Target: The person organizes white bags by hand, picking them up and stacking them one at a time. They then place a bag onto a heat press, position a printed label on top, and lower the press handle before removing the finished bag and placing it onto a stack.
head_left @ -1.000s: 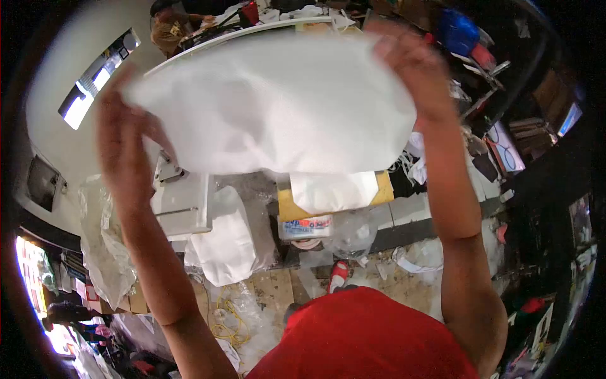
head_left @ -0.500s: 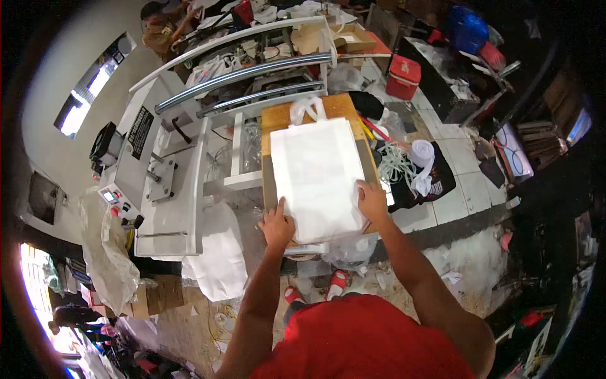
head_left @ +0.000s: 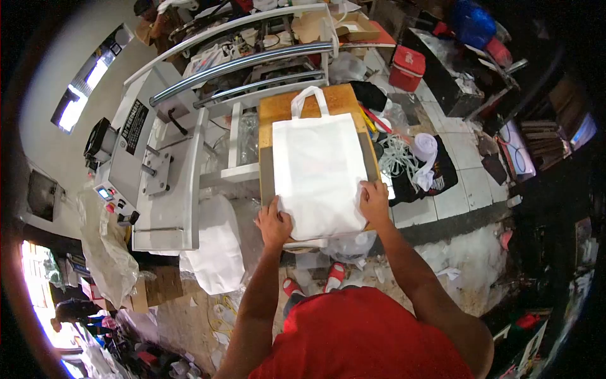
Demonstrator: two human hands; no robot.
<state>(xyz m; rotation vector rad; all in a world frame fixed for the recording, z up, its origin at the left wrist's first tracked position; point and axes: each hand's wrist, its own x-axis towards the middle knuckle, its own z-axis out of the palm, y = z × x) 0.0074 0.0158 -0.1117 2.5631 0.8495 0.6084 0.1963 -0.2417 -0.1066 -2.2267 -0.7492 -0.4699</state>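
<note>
A white tote bag (head_left: pixel 319 170) lies on a wooden board (head_left: pixel 270 107), its handle loop stretched out at the far end. My left hand (head_left: pixel 274 224) is at the bag's near left edge, its fingers curled and closed on the fabric. At the right edge, a little farther up, my right hand (head_left: pixel 375 203) pinches the other side. Both fingertips are partly hidden by the hands themselves. The bag's surface is plain, with slight creases near the bottom.
Left of the board stands a grey press machine (head_left: pixel 136 164) with metal rails (head_left: pixel 246 71). At right are a white ribbon roll (head_left: pixel 424 146), loose strips (head_left: pixel 398 158) and a black cloth (head_left: pixel 445 174). Farther back are a red box (head_left: pixel 407 68) and another person (head_left: pixel 154 28).
The bag's handle, crumpled before, now lies as an open loop farther out. My fingers have curled in more at the bag's side edges. The whole view has shifted slightly.
</note>
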